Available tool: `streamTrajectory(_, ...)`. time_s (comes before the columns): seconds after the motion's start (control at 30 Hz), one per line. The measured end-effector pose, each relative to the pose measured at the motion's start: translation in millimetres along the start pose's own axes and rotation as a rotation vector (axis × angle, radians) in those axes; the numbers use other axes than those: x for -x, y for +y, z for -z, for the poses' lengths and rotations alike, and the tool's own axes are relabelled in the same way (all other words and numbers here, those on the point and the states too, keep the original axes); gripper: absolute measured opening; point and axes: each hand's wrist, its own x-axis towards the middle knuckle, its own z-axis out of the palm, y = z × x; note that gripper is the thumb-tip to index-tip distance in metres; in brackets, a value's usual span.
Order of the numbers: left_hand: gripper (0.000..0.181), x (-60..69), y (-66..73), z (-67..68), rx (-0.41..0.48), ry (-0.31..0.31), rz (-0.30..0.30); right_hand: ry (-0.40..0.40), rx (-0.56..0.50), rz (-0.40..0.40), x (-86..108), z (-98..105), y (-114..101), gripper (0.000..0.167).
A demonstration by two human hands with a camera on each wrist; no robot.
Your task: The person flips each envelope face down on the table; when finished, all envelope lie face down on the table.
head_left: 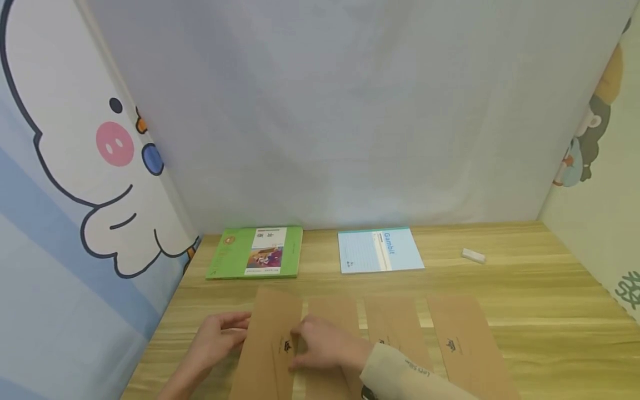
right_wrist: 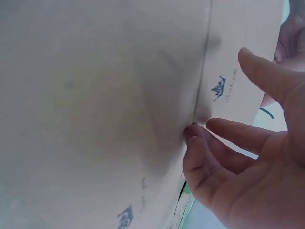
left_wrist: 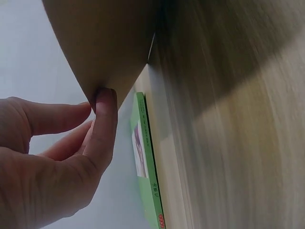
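Several flat kraft paper bags with a small crown print lie in a row in the head view. The leftmost kraft paper bag [head_left: 265, 339] is tilted, its left side raised off the table. My left hand [head_left: 215, 339] pinches a corner of that bag, thumb on one side and a finger on the other, as the left wrist view shows. My right hand [head_left: 327, 344] is at its right edge, above the second bag [head_left: 332, 311]. In the right wrist view the curled fingertips [right_wrist: 193, 133] meet at the edge, while the thumb stands apart. A third bag [head_left: 392, 314] lies partly under the right sleeve.
A fourth bag [head_left: 460, 328] lies to the right. Along the back of the wooden table [head_left: 525, 266] are a green book [head_left: 227, 261], a light blue notebook [head_left: 357, 253] and a small white block [head_left: 473, 255]. Curtains [head_left: 350, 111] close off the back and sides.
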Motion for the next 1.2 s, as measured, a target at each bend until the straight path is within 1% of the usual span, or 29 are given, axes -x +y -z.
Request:
streamTrajectory(0.13, 0.036, 1.8, 5.3, -1.7, 0.004, -0.003, -0.021, -0.035, -0.168, -0.005, -1.3, 4.8, -0.8, 0.069)
streamTrajectory(0.2, 0.037, 2.7, 6.9, -2.2, 0.018, -0.015, -0.037, -0.05, -0.258, -0.012, -1.7, 6.2, -1.0, 0.07)
streamTrajectory(0.3, 0.038, 3.3, 8.8, -2.5, 0.057, -0.042, -0.06, -0.056, -0.312, -0.02, -1.9, 8.4, -1.3, 0.071)
streamTrajectory(0.4, 0.04, 4.2, 9.8, -3.1, 0.089, -0.071, -0.078, -0.053, -0.319, -0.011, -2.3, 9.2, -1.5, 0.072)
streamTrajectory(0.5, 0.041, 5.3, 11.2, -4.5, 0.115, -0.1, -0.085, -0.033, -0.315, 0.014, -2.2, 10.1, -2.2, 0.074)
streamTrajectory(0.67, 0.044, 7.1, 12.9, -5.5, 0.121, -0.165, -0.105, 0.001, -0.329, 0.045, -2.0, 12.4, -4.9, 0.08)
streamTrajectory(0.8, 0.05, 6.3, 12.2, -6.4, 0.133, -0.226, -0.108, 0.032, -0.355, 0.063, -1.8, 13.2, -7.6, 0.082)
streamTrajectory(0.9, 0.055, 5.3, 10.2, -8.4, 0.156, -0.259, -0.1, 0.047, -0.359, 0.057, -1.2, 12.7, -9.1, 0.082)
streamTrajectory(0.97, 0.056, 5.5, 9.0, -9.7, 0.169, -0.271, -0.096, 0.05, -0.361, 0.038, -0.3, 12.1, -9.8, 0.083)
streamTrajectory(1.03, 0.055, 5.6, 8.3, -11.2, 0.171, -0.27, -0.091, 0.05, -0.369, 0.019, 0.1, 11.2, -10.2, 0.084)
streamTrajectory(1.2, 0.053, 7.1, 8.0, -14.6, 0.194, -0.273, -0.065, 0.054, -0.396, 0.001, -0.8, 9.9, -10.7, 0.084)
